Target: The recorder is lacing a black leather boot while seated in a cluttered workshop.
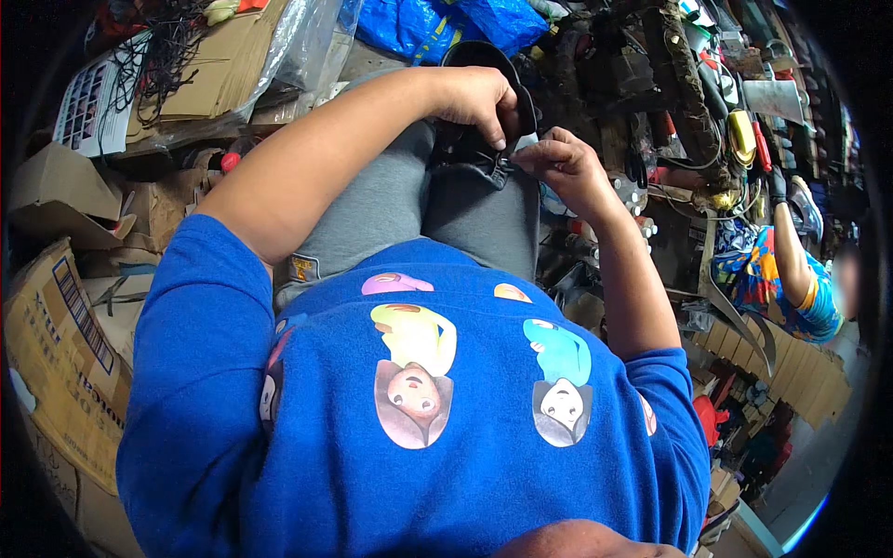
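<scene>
A black shoe (523, 98) rests on my lap, over the grey trousers, with its rounded end away from me. My left hand (476, 100) curls over it from the left; the thumb points down toward its near part and the fingers are partly hidden inside. At its right edge my right hand (566, 167) is closed in a pinch, thumb and forefinger together. A small pale patch (526, 141) shows by those fingertips, too small to name. Whatever the right fingers pinch is hidden.
Cardboard boxes (70, 363) stand on the left, below flat brown cardboard (219, 79) with tangled black cords. A blue plastic bag (446, 23) lies ahead. Tools and clutter crowd the right, including a yellow-handled item (742, 138). Another person (777, 279) in a colourful shirt is at far right.
</scene>
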{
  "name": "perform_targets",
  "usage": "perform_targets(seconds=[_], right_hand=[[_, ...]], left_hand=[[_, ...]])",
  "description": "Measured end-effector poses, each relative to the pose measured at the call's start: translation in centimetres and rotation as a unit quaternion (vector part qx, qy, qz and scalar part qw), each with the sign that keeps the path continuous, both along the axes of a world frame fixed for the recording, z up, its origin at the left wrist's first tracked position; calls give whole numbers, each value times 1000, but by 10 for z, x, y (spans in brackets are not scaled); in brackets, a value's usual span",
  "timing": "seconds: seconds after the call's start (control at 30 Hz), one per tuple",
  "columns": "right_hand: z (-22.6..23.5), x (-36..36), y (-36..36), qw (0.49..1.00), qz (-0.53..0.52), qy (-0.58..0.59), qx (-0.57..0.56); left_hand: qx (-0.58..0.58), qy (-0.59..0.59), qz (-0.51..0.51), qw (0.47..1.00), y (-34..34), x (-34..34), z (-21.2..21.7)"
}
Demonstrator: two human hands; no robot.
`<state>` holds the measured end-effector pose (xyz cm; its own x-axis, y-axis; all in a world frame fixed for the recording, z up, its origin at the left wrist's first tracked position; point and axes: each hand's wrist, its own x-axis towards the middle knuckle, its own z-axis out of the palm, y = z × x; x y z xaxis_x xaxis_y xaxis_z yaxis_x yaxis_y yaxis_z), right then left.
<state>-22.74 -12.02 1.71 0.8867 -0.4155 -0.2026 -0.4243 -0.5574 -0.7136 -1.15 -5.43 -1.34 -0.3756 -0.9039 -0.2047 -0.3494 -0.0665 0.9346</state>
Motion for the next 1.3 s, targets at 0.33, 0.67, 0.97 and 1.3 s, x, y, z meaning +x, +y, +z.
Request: perform_targets(seconds=[0.33,0.67,0.97,1.3], right_hand=[[3,-5,7,998,-5,6,59],[0,-10,13,999,-37,-20,-6],[17,-6,25,994,-28,27,-101],[-10,-16,22,995,-82,-35,42]], left_hand=[[60,20,-44,997,-7,9,-4],[41,4,-53,998,-6,9,-3],[20,32,-76,996,-4,11,0],[21,-9,-81,996,0,12,7]])
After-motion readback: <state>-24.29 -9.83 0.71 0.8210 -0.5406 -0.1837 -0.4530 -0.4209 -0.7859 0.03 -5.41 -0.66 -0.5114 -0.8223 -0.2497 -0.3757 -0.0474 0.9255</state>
